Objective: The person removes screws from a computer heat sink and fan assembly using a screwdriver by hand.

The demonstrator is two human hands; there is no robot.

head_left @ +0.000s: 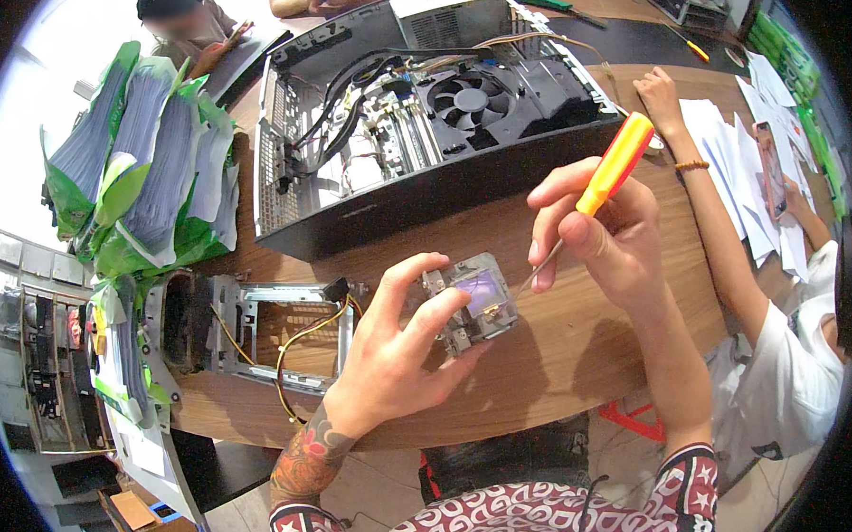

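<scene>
My left hand (406,346) grips a small square computer part (482,297) by its left side, thumb and fingers around the edge. The part has a grey frame, a shiny purplish face and a small gold-coloured patch. A screwdriver (616,165) with a yellow and red handle is in my right hand (610,238), pinched between thumb and fingers. Its thin shaft slants down left, with the tip close to the part's right edge; whether it touches, I cannot tell. Both hands are above the wooden table (574,353), in front of an opened computer case (391,203).
A metal drive frame (296,303) with yellow and black cables lies left. Green-wrapped paper stacks (151,149) stand behind it. At right, a person's arm (722,231) rests by loose papers (726,155); a phone (768,172) is held there. Another screwdriver (697,52) lies far right.
</scene>
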